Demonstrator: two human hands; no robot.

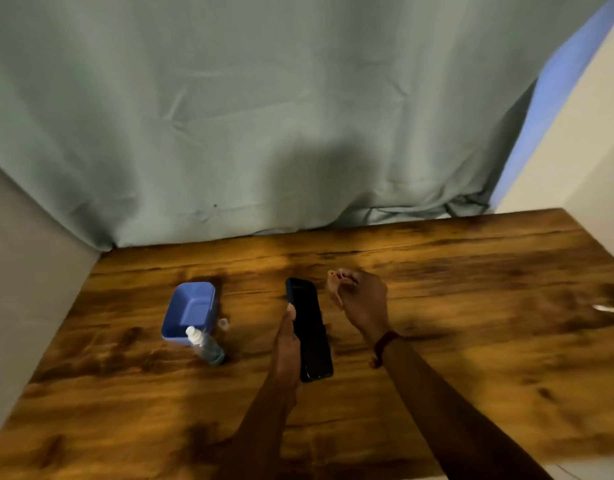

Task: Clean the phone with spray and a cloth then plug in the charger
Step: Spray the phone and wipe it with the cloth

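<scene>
My left hand (287, 344) grips a black phone (309, 329) along its left edge, screen up, above the wooden table (472, 358). My right hand (359, 299) hovers just right of the phone's top end with its fingers curled loosely and nothing visible in it. A small clear spray bottle (206, 345) with a white nozzle stands to the left of the phone, its small clear cap (223, 323) on the table beside it. A white cable end (610, 309), possibly the charger, shows at the right edge. No cloth is visible.
A blue plastic tub (190, 311) sits right behind the spray bottle. A grey-green sheet (264, 116) hangs along the table's back edge. Pale walls close in on the left and right. A red band is on my right wrist.
</scene>
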